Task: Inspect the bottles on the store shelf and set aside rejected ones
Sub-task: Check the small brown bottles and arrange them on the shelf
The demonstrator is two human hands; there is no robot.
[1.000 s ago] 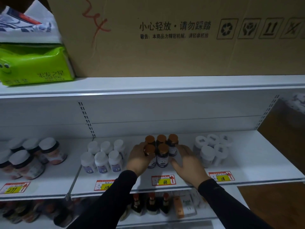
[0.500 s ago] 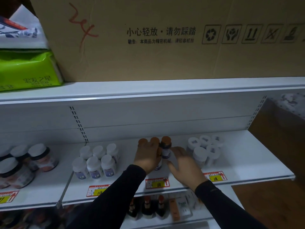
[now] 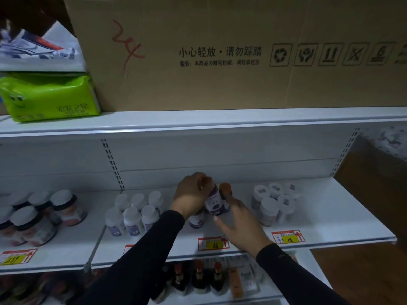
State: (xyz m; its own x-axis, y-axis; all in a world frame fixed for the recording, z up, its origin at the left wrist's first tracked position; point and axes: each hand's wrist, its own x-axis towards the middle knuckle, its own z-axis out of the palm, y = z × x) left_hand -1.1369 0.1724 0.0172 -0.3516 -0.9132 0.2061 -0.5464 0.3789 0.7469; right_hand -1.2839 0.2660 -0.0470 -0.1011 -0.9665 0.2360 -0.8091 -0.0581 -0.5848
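Note:
A cluster of small dark bottles with orange caps stands mid-shelf on the white store shelf [image 3: 330, 219]. My left hand [image 3: 191, 194] grips the top of one orange-capped bottle [image 3: 214, 201] and holds it lifted and tilted above the others. Another orange-capped bottle [image 3: 225, 190] stands just behind it, and a further one [image 3: 196, 220] shows below my left wrist. My right hand [image 3: 239, 223] hovers beside the lifted bottle with fingers spread, holding nothing.
White-capped bottles [image 3: 134, 214] stand left of the cluster, and wrapped white bottles [image 3: 273, 201] to the right. Larger jars [image 3: 41, 216] sit far left. Price tags [image 3: 213, 244] line the shelf edge. A cardboard box [image 3: 220, 53] fills the shelf above; more bottles [image 3: 198, 278] stand below.
My left hand has closed over one orange-capped bottle and raised it out of the cluster, tilting it. My right hand has drawn back slightly and opened.

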